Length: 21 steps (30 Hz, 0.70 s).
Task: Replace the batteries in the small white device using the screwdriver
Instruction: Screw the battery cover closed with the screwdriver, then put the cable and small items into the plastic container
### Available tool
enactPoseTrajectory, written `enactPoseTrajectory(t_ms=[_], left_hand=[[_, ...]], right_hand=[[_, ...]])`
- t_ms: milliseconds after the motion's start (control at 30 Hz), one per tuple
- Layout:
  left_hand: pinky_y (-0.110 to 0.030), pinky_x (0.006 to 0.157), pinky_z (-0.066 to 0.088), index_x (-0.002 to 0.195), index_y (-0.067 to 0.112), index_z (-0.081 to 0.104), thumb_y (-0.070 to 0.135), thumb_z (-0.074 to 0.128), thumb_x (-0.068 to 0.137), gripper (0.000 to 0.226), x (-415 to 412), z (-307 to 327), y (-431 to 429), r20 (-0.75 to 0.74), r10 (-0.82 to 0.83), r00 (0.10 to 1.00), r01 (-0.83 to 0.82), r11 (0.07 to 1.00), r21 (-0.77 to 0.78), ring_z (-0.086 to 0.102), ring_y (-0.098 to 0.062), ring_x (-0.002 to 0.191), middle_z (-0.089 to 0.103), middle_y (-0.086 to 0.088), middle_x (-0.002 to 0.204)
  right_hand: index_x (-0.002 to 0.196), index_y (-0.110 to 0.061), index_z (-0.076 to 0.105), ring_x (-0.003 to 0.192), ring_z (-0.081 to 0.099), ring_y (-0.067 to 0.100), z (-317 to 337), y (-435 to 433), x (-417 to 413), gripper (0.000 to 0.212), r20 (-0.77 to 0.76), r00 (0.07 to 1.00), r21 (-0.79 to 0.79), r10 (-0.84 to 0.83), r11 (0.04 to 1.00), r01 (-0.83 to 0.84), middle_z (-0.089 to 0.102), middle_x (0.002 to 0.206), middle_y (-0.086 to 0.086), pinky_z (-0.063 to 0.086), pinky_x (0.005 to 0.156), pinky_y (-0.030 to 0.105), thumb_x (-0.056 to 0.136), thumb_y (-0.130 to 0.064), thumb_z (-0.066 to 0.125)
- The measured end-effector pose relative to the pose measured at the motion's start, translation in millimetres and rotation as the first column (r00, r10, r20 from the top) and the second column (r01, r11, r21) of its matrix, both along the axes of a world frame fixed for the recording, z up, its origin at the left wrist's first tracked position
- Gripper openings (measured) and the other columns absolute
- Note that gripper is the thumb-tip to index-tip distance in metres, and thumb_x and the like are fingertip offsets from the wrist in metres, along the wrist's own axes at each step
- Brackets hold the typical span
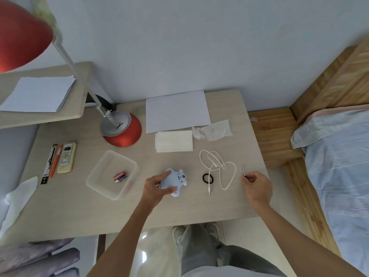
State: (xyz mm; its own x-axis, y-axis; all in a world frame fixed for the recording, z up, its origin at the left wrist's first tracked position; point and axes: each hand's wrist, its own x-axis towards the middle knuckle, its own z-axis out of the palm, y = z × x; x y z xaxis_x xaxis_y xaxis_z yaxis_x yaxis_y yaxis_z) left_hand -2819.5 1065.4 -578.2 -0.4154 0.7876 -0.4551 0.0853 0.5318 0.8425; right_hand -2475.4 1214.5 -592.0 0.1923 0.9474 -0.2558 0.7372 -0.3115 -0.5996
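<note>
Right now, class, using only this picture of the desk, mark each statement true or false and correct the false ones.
1. The left hand holds the small white device. True.
2. The batteries lie loose beside the cable. False: they lie inside the clear container.
3. The right hand holds the screwdriver, with its tip apart from the device. True.
4. The black hair band lies left of the device. False: it lies to its right, by the white cable.
5. The remote sits inside the container. False: it lies on the desk, left of the container.
</note>
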Motion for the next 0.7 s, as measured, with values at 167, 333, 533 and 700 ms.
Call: enactPoseTrajectory(t_ms=[167, 333, 533, 700], left_hand=[[-0.032, 0.095, 0.061, 0.133, 0.023, 0.074, 0.015, 0.104, 0.061, 0.078, -5, 5, 0, -0.089, -0.057, 0.994, 0.057, 0.998, -0.01, 0.07, -0.02, 0.115, 0.07, 0.003, 0.126], [-0.032, 0.107, 0.05, 0.134, 0.031, 0.072, 0.027, 0.096, 0.077, 0.062, -13, 31, 10, -0.362, -0.127, 0.924, 0.119, 0.992, -0.043, 0.06, -0.009, 0.123, 0.062, 0.009, 0.133], [-0.039, 0.102, 0.054, 0.145, 0.026, 0.064, 0.031, 0.08, 0.093, 0.054, -4, 67, 43, -0.734, -0.273, 0.622, 0.358, 0.933, -0.044, 0.048, -0.022, 0.14, 0.053, 0.0, 0.148], [-0.038, 0.076, 0.065, 0.156, 0.019, 0.05, 0.026, 0.079, 0.093, 0.069, 26, 81, 86, -0.861, -0.388, 0.328, 0.579, 0.803, -0.142, 0.049, -0.03, 0.141, 0.048, -0.01, 0.157]], right_hand=[[0.103, -0.021, 0.076, 0.089, 0.068, 0.019, 9, -2, 4, 0.027, -0.029, 0.999, 0.056, -0.014, 0.998, 0.016, 0.074, 0.098, -0.004, 0.06, 0.078, 0.045, 0.087, -0.042, 0.078], [0.113, -0.019, 0.074, 0.086, 0.066, 0.015, 44, -5, -2, 0.026, -0.132, 0.991, 0.188, -0.011, 0.982, 0.036, 0.072, 0.102, -0.006, 0.061, 0.077, 0.048, 0.097, -0.039, 0.071], [0.125, -0.017, 0.069, 0.089, 0.065, 0.015, 82, -14, -14, 0.031, -0.204, 0.979, 0.298, 0.03, 0.954, 0.033, 0.07, 0.111, -0.005, 0.06, 0.077, 0.047, 0.101, -0.035, 0.068], [0.155, -0.024, 0.039, 0.132, 0.057, 0.018, 90, -41, -44, 0.078, -0.062, 0.987, 0.163, 0.145, 0.978, -0.134, 0.053, 0.152, -0.003, 0.057, 0.099, 0.047, 0.093, -0.06, 0.07]])
